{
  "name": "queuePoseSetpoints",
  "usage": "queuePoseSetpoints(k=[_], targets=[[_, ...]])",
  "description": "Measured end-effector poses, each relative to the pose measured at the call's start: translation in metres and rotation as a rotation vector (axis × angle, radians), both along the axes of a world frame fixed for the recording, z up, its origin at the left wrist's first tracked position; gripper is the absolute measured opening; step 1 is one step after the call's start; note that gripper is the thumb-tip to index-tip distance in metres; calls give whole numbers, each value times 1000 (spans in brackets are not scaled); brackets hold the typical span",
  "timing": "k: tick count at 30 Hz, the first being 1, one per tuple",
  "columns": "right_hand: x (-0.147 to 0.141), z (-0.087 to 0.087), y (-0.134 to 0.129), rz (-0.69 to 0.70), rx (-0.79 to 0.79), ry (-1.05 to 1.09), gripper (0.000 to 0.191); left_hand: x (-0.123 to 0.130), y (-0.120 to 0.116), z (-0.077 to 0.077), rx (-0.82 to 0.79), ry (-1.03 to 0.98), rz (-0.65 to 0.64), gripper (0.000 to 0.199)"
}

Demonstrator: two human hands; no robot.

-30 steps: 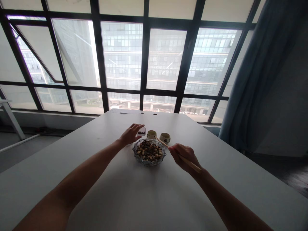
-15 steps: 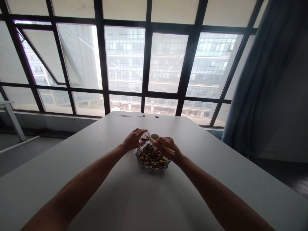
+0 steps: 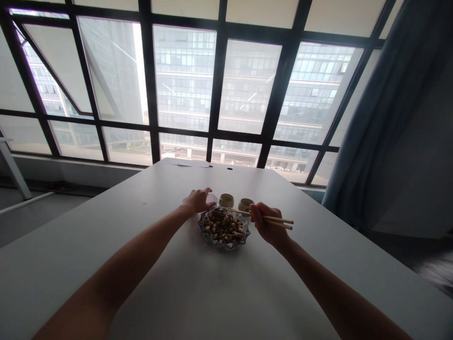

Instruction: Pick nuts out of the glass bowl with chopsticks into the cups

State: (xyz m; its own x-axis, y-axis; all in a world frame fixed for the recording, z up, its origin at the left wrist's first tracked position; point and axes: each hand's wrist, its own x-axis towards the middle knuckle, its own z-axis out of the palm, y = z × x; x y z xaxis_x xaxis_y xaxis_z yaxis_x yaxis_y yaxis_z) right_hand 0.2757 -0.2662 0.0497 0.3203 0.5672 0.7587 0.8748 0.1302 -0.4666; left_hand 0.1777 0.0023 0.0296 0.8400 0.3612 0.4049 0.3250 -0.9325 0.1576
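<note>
My right hand is closed around a pair of wooden chopsticks. Their tips reach left over the far rim of a scalloped glass bowl, which is filled with mixed brown and pale nuts or beans. Left of the tips, my left hand curves round a small clear cup, thumb and fingers on its side. What is in this cup is hard to make out now. Two small cream cups with dark markings stand behind the glass bowl: one cup near the middle, the other cup by my right hand.
All of it stands on a long white table. Sheets of paper lie at its far end, near a dark round spot. Beyond are framed windows, with a blue-grey curtain on the right.
The chopsticks in my right hand have swung from the clear cup to the right and lie flatter over the bowl. My left hand has shifted slightly left. The view has tilted a little.
</note>
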Motion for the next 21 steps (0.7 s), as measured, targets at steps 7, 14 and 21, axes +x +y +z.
queuePoseSetpoints(k=[7, 14, 21], targets=[[2, -27, -13, -36, -84, 143, 46, -1, -3, 4, -16, 57, 4, 55], [-10, -30, -10, 64, -132, 355, 51, -42, 10, -11, 110, -118, -17, 50], [-11, -10, -14, 90, -25, 524, 61, -64, 27, -45, 56, -255, 116, 50]])
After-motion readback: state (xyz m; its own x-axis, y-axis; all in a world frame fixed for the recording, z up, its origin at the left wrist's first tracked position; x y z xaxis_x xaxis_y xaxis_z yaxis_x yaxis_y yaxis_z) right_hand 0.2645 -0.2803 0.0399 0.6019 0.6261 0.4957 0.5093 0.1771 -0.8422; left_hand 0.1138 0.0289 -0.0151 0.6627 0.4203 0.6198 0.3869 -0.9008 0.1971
